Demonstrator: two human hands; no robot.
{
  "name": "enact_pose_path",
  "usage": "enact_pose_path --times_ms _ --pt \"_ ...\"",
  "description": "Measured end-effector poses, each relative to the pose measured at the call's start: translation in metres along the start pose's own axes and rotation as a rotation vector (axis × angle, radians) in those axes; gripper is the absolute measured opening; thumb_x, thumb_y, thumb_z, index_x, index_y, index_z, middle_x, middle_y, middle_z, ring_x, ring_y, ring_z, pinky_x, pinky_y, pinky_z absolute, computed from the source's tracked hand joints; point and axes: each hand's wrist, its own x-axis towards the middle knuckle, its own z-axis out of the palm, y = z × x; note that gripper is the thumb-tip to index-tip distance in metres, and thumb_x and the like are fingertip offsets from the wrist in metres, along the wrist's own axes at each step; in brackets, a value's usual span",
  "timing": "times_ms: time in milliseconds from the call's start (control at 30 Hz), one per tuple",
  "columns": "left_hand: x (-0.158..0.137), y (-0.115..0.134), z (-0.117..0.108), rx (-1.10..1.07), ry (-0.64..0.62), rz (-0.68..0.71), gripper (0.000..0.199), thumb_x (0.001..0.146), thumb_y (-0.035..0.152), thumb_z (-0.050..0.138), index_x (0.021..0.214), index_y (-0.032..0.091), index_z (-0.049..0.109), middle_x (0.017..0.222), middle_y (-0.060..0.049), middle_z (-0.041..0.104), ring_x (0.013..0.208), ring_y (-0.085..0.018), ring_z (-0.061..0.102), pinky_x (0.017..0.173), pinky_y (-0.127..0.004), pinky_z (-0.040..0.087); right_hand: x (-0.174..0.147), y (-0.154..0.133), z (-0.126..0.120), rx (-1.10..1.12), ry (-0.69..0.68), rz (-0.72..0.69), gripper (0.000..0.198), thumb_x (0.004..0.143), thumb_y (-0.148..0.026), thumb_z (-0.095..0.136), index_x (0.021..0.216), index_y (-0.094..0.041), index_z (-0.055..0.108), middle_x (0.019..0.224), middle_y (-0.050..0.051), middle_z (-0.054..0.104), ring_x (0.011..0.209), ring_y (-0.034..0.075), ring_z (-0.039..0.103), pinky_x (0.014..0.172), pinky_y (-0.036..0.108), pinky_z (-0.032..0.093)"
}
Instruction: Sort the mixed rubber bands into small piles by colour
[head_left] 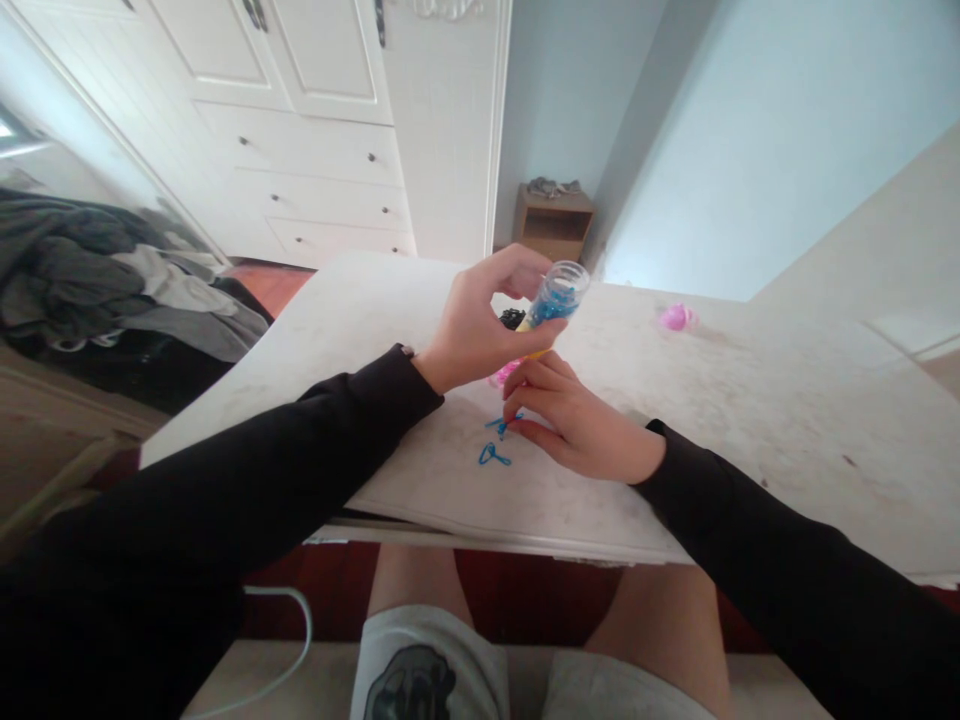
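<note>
Head view: small blue loops (493, 456) loose on white tabletop (787, 420). Right hand (570, 415): thumb and fingertips close together at loops; cannot tell if any pinched. Left hand (474, 325): clamped around tilted, open clear jar (559, 298), blue pieces (553, 304) inside. Farther, right: pink object (678, 317).

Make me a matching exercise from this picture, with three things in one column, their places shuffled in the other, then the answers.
Things
1. Clear container
2. Pink round object
3. Right hand

Places
A. On the white table, well to the right of both hands
B. Down by the small blue pieces
C. Held up in the left hand, open end uppermost

Pairs
1-C; 2-A; 3-B
</note>
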Motion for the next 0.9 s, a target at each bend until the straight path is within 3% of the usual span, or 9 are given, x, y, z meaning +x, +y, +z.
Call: enact_pose_path --times_ms 300,633,733,900 --pt "0.001 -0.001 0.000 0.012 -0.013 0.011 0.035 0.075 0.023 0.084 0.106 0.024 0.067 0.098 -0.003 0.076 0.091 -0.023 0.072 0.081 -0.042 0.060 0.004 0.000 0.009 -0.046 0.027 0.055 0.008 0.096 -0.016 0.063 0.099 -0.019 0.070 0.109 0.012 0.063 0.109 0.029 0.050 0.096 0.049 0.046" --pt "0.001 -0.002 0.001 -0.031 0.009 0.059 0.034 0.074 0.023 0.083 0.103 0.024 0.067 0.094 -0.002 0.075 0.085 -0.021 0.070 0.078 -0.043 0.058 0.008 -0.006 0.014 -0.123 0.012 0.087 0.014 0.098 -0.013 0.053 0.092 -0.016 0.066 0.107 0.015 0.062 0.107 0.030 0.049 0.097 0.050 0.046" --pt "0.001 -0.001 0.001 -0.017 0.011 0.040 0.035 0.073 0.023 0.084 0.104 0.023 0.067 0.094 -0.003 0.074 0.087 -0.023 0.070 0.079 -0.043 0.057 0.006 -0.009 0.011 -0.057 0.035 0.081 0.012 0.098 -0.013 0.055 0.093 -0.016 0.065 0.103 0.013 0.063 0.104 0.028 0.051 0.094 0.046 0.047" --pt "0.000 0.002 0.000 -0.007 -0.004 -0.006 0.036 0.073 0.026 0.086 0.103 0.025 0.066 0.095 -0.003 0.071 0.091 -0.024 0.071 0.082 -0.043 0.057 0.002 -0.013 0.007 0.145 -0.056 0.031 0.010 0.094 -0.012 0.061 0.088 -0.019 0.066 0.085 0.004 0.061 0.084 0.019 0.055 0.078 0.035 0.047"
